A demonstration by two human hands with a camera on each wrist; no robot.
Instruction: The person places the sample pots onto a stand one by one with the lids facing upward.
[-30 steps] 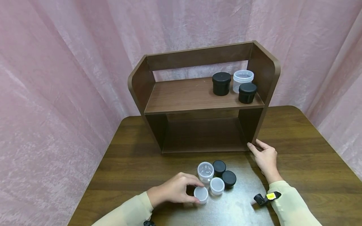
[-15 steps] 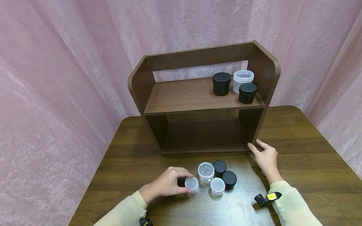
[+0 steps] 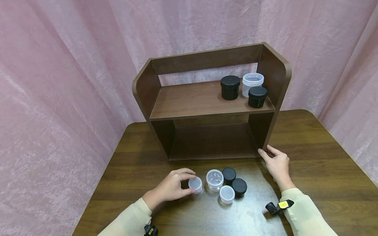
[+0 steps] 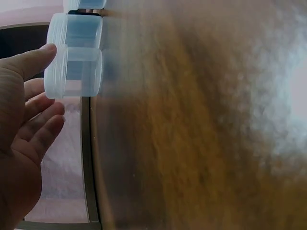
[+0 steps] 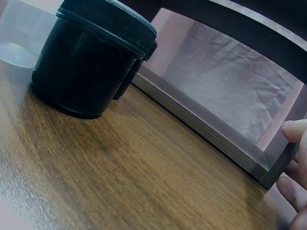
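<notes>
My left hand holds a small clear plastic jar with a whitish lid, thumb and forefinger at opposite sides of it. The left wrist view has this jar sideways, the thumb against its lid. My right hand grips the lower right front corner of a brown two-tier shelf, thumb in front and fingers around the side panel. At the right edge of the right wrist view, part of that hand shows at the shelf's corner.
Right of the held jar stand a larger clear jar, a small clear jar and two small black jars. The upper tier bears two black jars and a clear jar. A pink curtain hangs behind the table.
My left hand has carried the small clear jar leftward and toward the shelf, away from the other jars. The right hand keeps its place on the shelf corner.
</notes>
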